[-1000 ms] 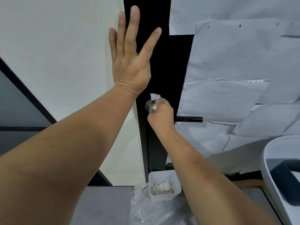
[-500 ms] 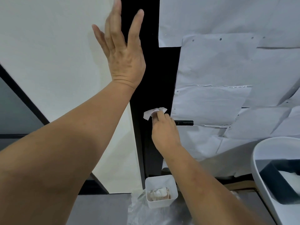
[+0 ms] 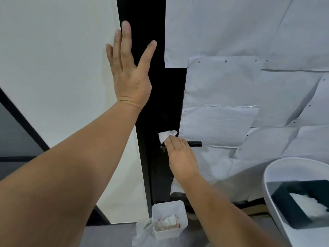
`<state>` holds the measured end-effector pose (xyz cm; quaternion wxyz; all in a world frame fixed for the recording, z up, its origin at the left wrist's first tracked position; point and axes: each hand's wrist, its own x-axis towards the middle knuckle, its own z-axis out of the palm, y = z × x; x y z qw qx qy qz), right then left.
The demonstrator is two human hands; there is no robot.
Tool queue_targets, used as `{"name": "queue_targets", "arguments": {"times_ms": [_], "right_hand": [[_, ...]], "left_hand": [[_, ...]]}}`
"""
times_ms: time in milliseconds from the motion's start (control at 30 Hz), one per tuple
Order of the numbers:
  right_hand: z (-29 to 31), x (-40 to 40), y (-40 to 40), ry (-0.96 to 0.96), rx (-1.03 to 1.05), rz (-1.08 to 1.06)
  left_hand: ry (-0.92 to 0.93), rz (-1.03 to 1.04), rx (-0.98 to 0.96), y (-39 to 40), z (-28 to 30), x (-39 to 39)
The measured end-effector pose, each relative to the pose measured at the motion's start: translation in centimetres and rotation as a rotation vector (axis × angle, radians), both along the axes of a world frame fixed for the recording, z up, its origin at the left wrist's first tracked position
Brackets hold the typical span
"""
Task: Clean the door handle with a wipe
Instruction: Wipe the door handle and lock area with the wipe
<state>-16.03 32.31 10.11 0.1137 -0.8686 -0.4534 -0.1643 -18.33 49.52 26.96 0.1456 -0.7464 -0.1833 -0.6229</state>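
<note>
Paper sheets (image 3: 249,41): white, overlapping, creased, covering the surface on the right.
Small tub (image 3: 169,219): white, square, low centre, holding crumpled, stained tissue.
Plastic film (image 3: 142,234): clear, crinkled, under and just left of the tub.
Basin (image 3: 277,173): white, rounded rim, lower right.
Dark tray (image 3: 292,202): inside the basin, holding something white.
Wall (image 3: 53,59): cream, on the left.

An indoor doorway: black door frame (image 3: 151,113), white wall (image 3: 53,68), door papered with white sheets (image 3: 231,82).
</note>
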Motion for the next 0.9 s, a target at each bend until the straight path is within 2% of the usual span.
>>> {"name": "queue_targets", "arguments": {"times_ms": [167,333,433,600,667,733,800,900], "right_hand": [[-0.3,1.4,-1.8,-0.018,0.063,-0.122],[-0.7,-0.6,1.0,-0.034,0.042,0.037],[-1.6,-0.1,0.1,-0.06,0.04,0.06],[-2.2,2.6,-3.0,0.014,0.141,-0.1],[-2.1,2.7,-3.8,0.164,0.286,-0.175],[-1.7,2.1,-3.6,0.396,0.525,-0.254],[-1.1,1.3,-2.7,0.704,0.806,-0.35],[0.6,1.1,-1.4,1.273,1.389,-0.495]], "left_hand": [[0.004,-0.007,-0.004,-0.1,-0.1,0.0],[0.009,-0.012,-0.01,-0.2,-0.1,0.0],[0.002,-0.001,-0.005,-0.2,-0.2,0.1],[-0.006,0.021,0.005,-0.2,-0.1,0.1],[0.002,0.025,0.009,-0.1,-0.1,0.1],[-0.003,0.025,0.009,-0.1,-0.1,0.2],[-0.009,0.033,0.013,0.0,-0.2,0.2],[-0.007,0.033,0.013,0.0,-0.1,0.2]]}}
